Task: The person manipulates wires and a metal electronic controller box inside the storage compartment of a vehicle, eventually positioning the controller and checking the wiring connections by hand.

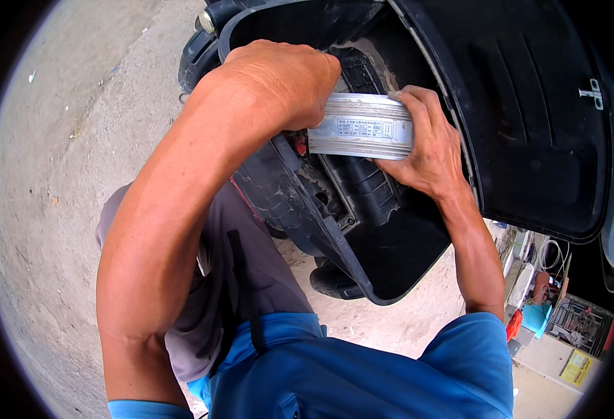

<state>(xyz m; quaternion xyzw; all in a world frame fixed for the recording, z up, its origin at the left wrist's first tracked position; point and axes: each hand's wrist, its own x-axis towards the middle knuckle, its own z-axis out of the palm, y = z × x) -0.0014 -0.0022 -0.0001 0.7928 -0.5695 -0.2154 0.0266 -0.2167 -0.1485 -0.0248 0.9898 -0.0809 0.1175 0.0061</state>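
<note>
A silver motor controller (360,126), a ribbed metal block with a printed label facing up, is held over the open compartment of a black scooter (349,272). My right hand (429,140) grips its right end, thumb on the near edge and fingers over the far edge. At the controller's left end is my left hand (286,77), bent down at the wrist with its fingers curled. The back of that hand hides the fingertips and whatever they hold. Beneath the controller, black ribbed plastic (363,185) and a small red part (300,144) show inside the compartment.
The raised black seat lid (530,119) stands to the right, with a metal latch (592,93) on it. Rough concrete ground (55,209) spreads on the left. At the lower right lie a metal rack (580,325), a turquoise item (536,318) and a coiled white cable (550,253).
</note>
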